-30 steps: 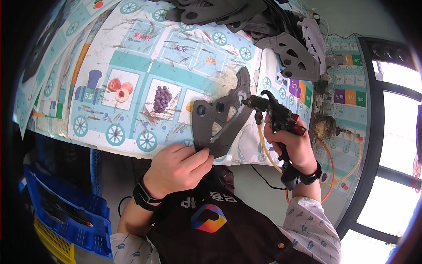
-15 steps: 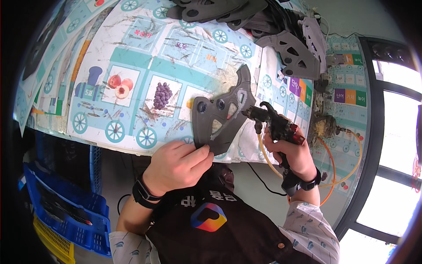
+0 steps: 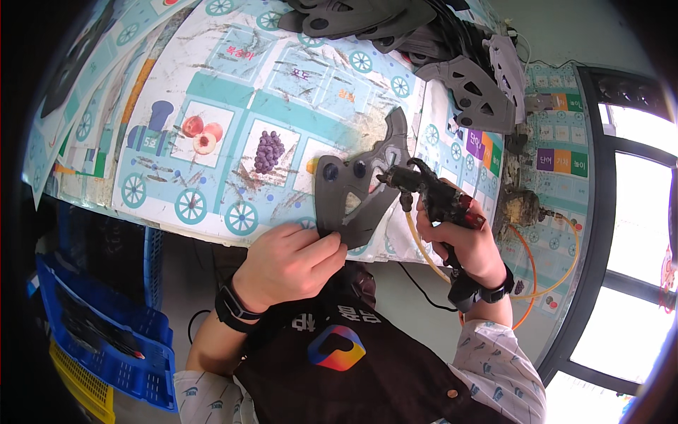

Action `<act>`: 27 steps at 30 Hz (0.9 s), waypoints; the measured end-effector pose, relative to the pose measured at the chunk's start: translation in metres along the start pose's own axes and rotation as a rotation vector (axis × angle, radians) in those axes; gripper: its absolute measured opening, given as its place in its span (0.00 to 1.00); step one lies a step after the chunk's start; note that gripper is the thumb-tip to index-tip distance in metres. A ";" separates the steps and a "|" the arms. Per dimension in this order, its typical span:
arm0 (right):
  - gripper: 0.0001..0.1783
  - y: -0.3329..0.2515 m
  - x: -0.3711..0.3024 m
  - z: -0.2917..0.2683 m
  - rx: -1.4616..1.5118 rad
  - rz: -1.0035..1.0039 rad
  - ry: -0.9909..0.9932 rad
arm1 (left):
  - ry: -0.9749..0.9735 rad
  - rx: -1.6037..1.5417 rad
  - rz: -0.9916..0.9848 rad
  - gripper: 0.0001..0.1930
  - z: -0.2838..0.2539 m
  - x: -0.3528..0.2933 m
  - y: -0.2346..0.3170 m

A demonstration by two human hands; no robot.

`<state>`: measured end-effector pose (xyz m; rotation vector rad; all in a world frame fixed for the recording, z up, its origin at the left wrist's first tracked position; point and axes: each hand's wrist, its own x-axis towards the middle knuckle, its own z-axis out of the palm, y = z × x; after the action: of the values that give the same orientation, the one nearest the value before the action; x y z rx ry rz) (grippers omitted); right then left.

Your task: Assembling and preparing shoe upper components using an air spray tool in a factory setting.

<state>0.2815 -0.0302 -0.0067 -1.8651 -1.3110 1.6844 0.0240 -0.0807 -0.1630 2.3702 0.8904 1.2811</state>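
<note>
My left hand (image 3: 293, 263) pinches the lower edge of a dark grey, curved flat piece (image 3: 332, 201) with holes cut through it. The piece lies at the table's front edge, its narrow arm pointing away from me. In my right hand (image 3: 462, 237) is a black spray gun (image 3: 441, 201) with red parts, hand wrapped round its grip. The gun's nozzle points left, right over the piece's right side, and hides part of its openings. Whether it touches the piece I cannot tell. A yellowish hose (image 3: 418, 244) runs down from the gun.
Printed sheets with train and fruit pictures cover the table (image 3: 205, 92), smudged dark. Similar grey pieces (image 3: 473, 92) are heaped at the far side. Blue baskets (image 3: 106, 328) and a yellow one (image 3: 78, 381) stand below left. An orange hose (image 3: 533, 272) hangs at right, near the window (image 3: 635, 205).
The spray gun has moved a little left, bringing its nozzle farther over the piece. My left hand keeps its pinch on the piece. The whole view has shifted slightly.
</note>
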 end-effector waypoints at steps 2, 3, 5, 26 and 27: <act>0.29 0.001 -0.002 0.002 0.012 0.016 0.002 | -0.005 -0.002 0.002 0.10 0.001 0.000 0.000; 0.30 0.002 -0.004 0.003 0.024 0.030 0.003 | -0.010 -0.001 0.004 0.09 0.001 0.000 -0.001; 0.32 0.004 -0.008 0.006 0.032 0.054 0.021 | -0.009 -0.006 0.007 0.09 0.000 0.001 -0.001; 0.35 0.009 -0.012 0.021 -0.002 0.063 -0.032 | 0.036 0.020 0.008 0.07 0.003 -0.001 -0.001; 0.37 0.008 -0.012 0.022 0.002 0.056 -0.026 | 0.037 0.016 0.010 0.07 0.003 0.000 -0.001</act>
<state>0.2663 -0.0511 -0.0111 -1.9011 -1.2779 1.7428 0.0255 -0.0798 -0.1655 2.3736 0.9041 1.3307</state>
